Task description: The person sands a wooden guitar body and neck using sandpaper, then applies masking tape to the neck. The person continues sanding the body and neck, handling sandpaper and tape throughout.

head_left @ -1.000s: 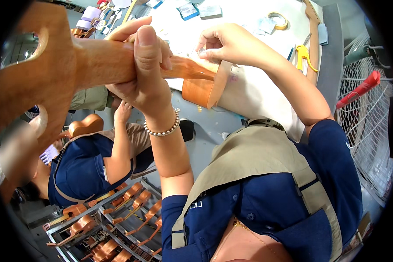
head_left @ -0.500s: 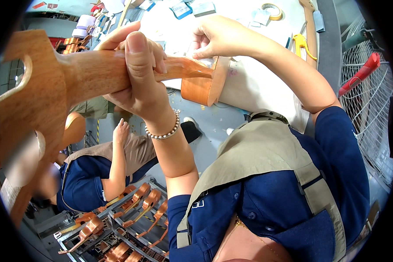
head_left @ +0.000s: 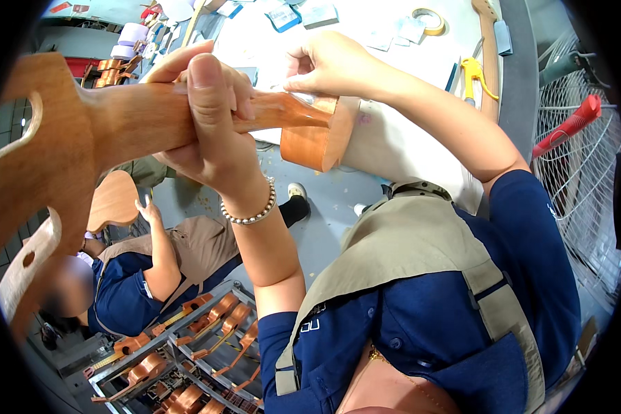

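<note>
Two hands [head_left: 221,141], left [head_left: 217,145] gripping one wooden instrument [head_left: 138,117], right [head_left: 332,65] near its body [head_left: 307,146].

The instrument neck [head_left: 141,114] is smooth, grained wood — glossy where light strikes it. The apron [head_left: 407,234] looks matt cloth, the shirt [head_left: 421,334] too; the bracelet [head_left: 250,220] has shiny beads — the fan guard [head_left: 579,162], metal wire.

No txt clearly legible, just partial wht ltrs [head_left: 311,325] on navy shirt [head_left: 410,303].
</note>
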### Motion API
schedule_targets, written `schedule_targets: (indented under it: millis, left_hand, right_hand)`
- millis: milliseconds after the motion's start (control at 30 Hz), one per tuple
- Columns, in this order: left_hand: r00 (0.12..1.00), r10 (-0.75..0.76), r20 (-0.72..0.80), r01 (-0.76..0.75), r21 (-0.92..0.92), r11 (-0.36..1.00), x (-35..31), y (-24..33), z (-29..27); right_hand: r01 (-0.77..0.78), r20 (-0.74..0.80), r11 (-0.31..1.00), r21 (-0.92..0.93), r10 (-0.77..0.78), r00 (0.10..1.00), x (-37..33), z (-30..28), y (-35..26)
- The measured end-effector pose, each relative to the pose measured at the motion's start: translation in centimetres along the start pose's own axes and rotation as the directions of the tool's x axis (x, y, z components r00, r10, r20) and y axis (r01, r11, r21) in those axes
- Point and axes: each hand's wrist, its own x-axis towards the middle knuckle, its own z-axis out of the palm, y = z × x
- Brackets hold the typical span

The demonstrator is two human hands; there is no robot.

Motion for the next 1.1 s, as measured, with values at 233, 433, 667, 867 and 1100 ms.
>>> schedule_targets:
  millis: [233,433,667,867,1100]
  left_hand:
    - [0.999,-0.012,-0.029,0.013,0.008,1.0,-0.1,-0.1,-0.5]
    - [1.0,0.003,-0.024,-0.002,0.023,1.0,0.2,-0.6,-0.6]
    - [0.999,-0.021,-0.034,0.021,0.026,0.999,0.5,-0.8,-0.7]
    - [0.998,-0.026,-0.065,0.029,0.048,0.998,0.7,-0.9,-0.5]
    - [1.0,-0.004,-0.017,0.005,0.044,0.999,0.9,-0.8,-0.7]
  right_hand:
    - [-0.016,0.124,0.999,0.045,0.01,0.992,0.0,-0.4,0.1]
    - [0.089,0.023,0.99,0.111,-0.092,0.995,-0.4,0.6,1.8]
    - [0.009,0.053,0.991,0.135,-0.016,0.998,0.6,0.7,1.4]
    - [-0.08,0.121,0.988,0.135,0.064,0.991,1.0,0.3,0.6]
    - [-0.015,0.083,0.991,0.13,0.004,0.997,0.6,0.6,1.5]
